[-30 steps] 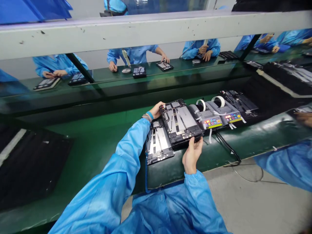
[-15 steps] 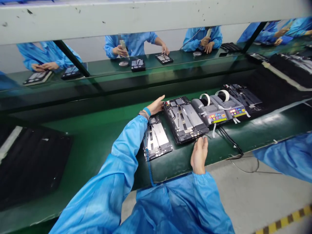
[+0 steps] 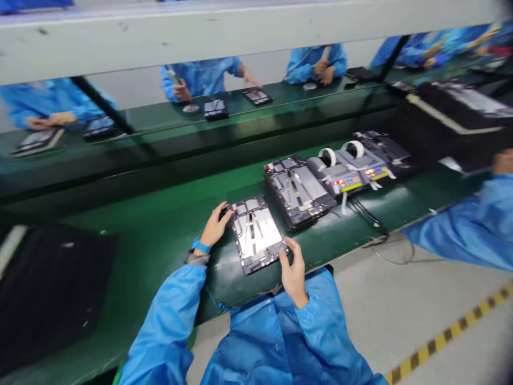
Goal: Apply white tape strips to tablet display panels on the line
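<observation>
Head view: our left hand (image 3: 214,225) and right hand (image 3: 294,268) each keep a closed grip on the tablet (image 3: 256,235), flat on the tabletop (image 3: 160,235).

The right hand (image 3: 294,272) covers the tablet (image 3: 256,235) corner; a beam (image 3: 240,37) at 12 o'clock hides co-workers' (image 3: 200,77) heads; the 3 o'clock sleeve (image 3: 473,230) runs off-frame.

A green bench (image 3: 160,235) is seen, on which an open tablet (image 3: 256,235) is laid near the front edge, a tablet stack (image 3: 298,190) just beyond it, two tape dispensers (image 3: 340,174) beside the stack, and a black mat (image 3: 48,289) far left.
</observation>
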